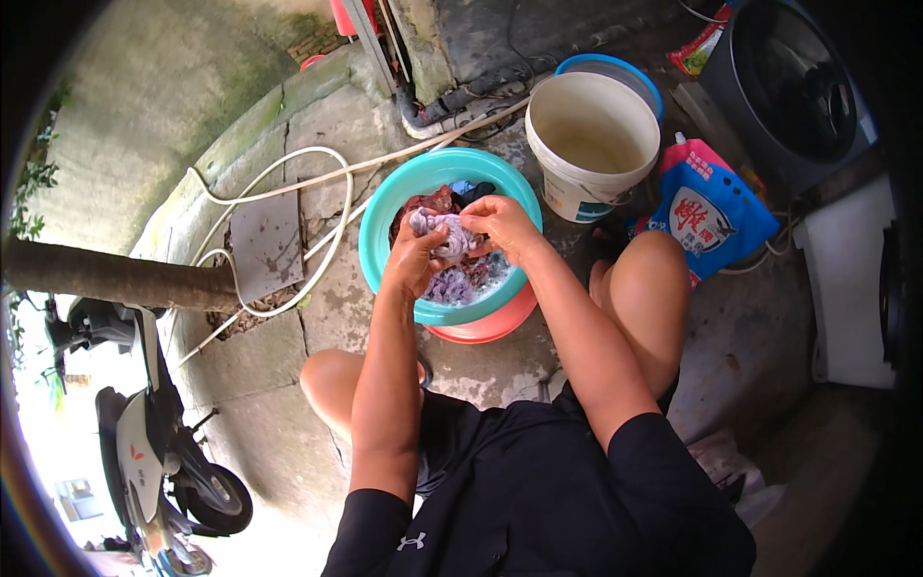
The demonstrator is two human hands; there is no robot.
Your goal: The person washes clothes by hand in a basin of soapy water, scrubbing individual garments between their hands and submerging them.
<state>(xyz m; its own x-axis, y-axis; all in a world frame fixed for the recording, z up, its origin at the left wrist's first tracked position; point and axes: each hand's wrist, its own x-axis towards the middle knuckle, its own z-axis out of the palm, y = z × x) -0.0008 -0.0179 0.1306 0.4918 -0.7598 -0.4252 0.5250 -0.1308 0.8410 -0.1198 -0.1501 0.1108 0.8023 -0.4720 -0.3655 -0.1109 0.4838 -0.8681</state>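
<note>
While both hands, left hand (415,258) and right hand (500,226), gripped the lilac garment (444,234) over the teal basin (385,216), scrubbing was underway; next likely needed re-gripping.

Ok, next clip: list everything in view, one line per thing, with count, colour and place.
teal basin: one, centre, stacked on a red basin
wet cloth: one, pale purple, gripped over the basin
other laundry: dark red and blue pieces, in the basin
bucket: one, white, upper right
detergent bag: one, blue, right of bucket
hose: one, white, left on paving
scooter: one, white and black, lower left
left hand: on the cloth
right hand: on the cloth
</note>
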